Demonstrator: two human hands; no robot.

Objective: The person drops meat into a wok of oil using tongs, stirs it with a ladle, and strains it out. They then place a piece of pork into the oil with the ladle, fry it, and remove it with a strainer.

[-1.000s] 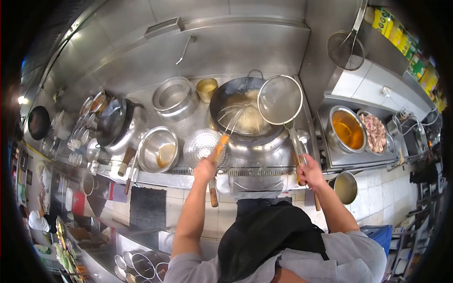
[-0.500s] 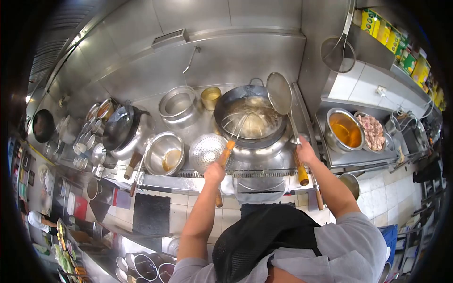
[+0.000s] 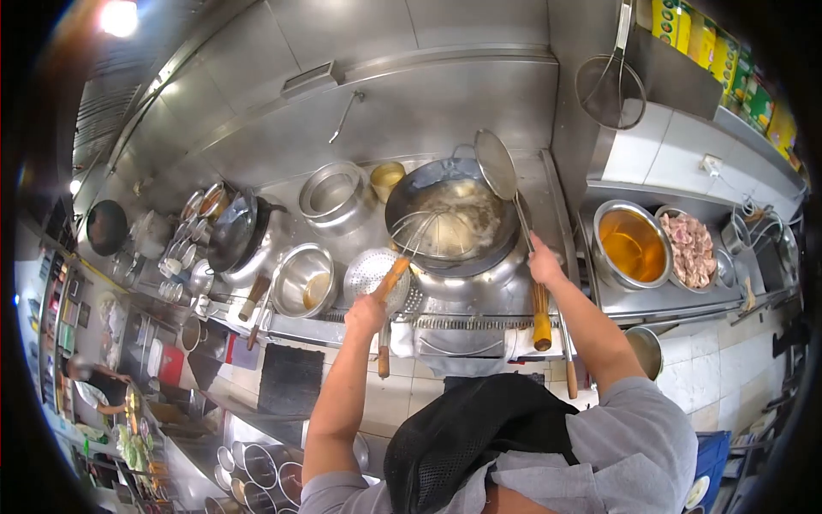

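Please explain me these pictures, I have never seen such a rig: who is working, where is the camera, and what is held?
There is no robot here: the two bare hands belong to a person, who wears the only camera on the head. All pictures look from there, forward and down.

The left hand holds a wire skimmer by its orange handle, its wires reaching over the wok. The right hand holds a round mesh strainer, raised at the wok's right side. Pale food lies in cloudy liquid inside.

Left of the wok are a perforated ladle and a steel bowl; farther right, a pot of amber liquid and raw-looking meat.
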